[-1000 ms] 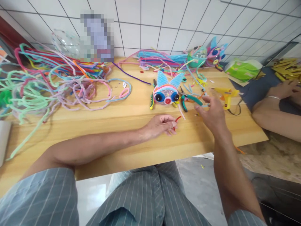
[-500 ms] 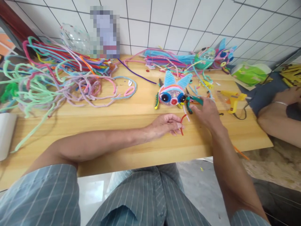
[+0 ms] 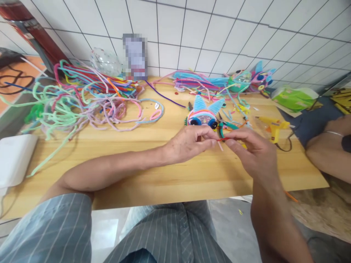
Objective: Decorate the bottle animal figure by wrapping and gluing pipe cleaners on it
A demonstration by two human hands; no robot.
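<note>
My left hand (image 3: 189,144) and my right hand (image 3: 253,151) meet above the wooden table (image 3: 164,171), each pinching one end of a short red pipe cleaner (image 3: 221,139) stretched between their fingertips. Just behind the hands sits a pipe-cleaner animal head (image 3: 203,115) with blue ears and big dark eyes. Green-handled pliers (image 3: 229,126) lie right of it, partly hidden by my right fingers.
A tangle of coloured pipe cleaners (image 3: 82,98) covers the table's back left. A yellow glue gun (image 3: 274,126) lies at the right, near another person's forearm (image 3: 329,153). A white box (image 3: 13,159) sits at the left edge. More finished figures (image 3: 252,78) stand at the back.
My right hand left the pliers area and came to the red pipe cleaner. My left hand lifted it off the table. The view tilted up slightly.
</note>
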